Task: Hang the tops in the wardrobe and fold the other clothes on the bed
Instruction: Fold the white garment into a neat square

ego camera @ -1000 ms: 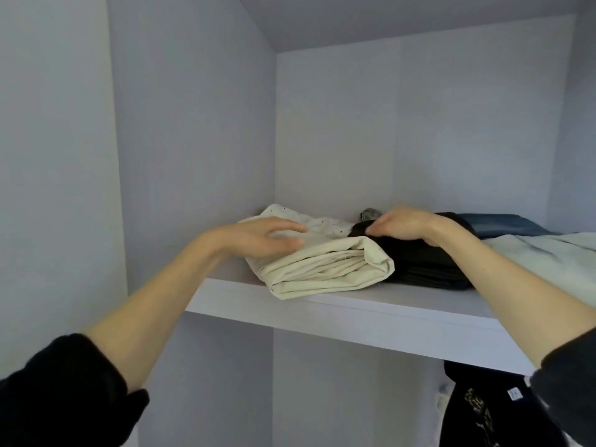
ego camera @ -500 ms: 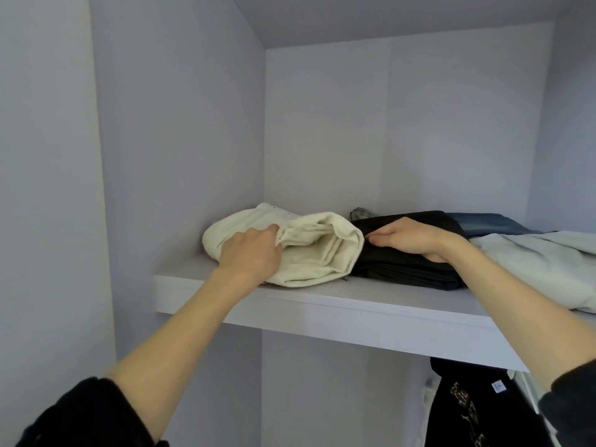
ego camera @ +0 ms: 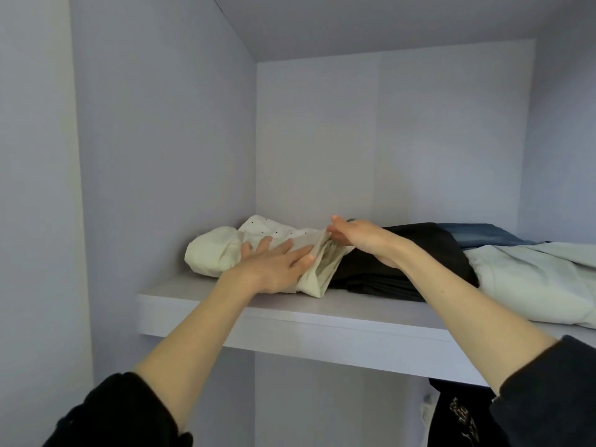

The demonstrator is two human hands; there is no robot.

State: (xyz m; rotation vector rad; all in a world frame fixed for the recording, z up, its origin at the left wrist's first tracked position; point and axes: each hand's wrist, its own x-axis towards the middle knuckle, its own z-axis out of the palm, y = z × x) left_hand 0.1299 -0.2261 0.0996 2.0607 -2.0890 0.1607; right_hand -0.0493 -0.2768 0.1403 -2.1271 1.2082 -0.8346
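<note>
Folded clothes already line the wardrobe shelf point(ego camera: 225, 309), a dark top point(ego camera: 464, 414) hangs below, and the left hand point(ego camera: 274, 264) presses flat while the right hand point(ego camera: 361, 235) pinches the cream folded garment point(ego camera: 219, 253), apparently the last being settled.

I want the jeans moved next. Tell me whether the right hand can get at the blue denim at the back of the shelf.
Probably yes: the right hand is beside the blue denim, whose top lies uncovered behind the black garment.
</note>
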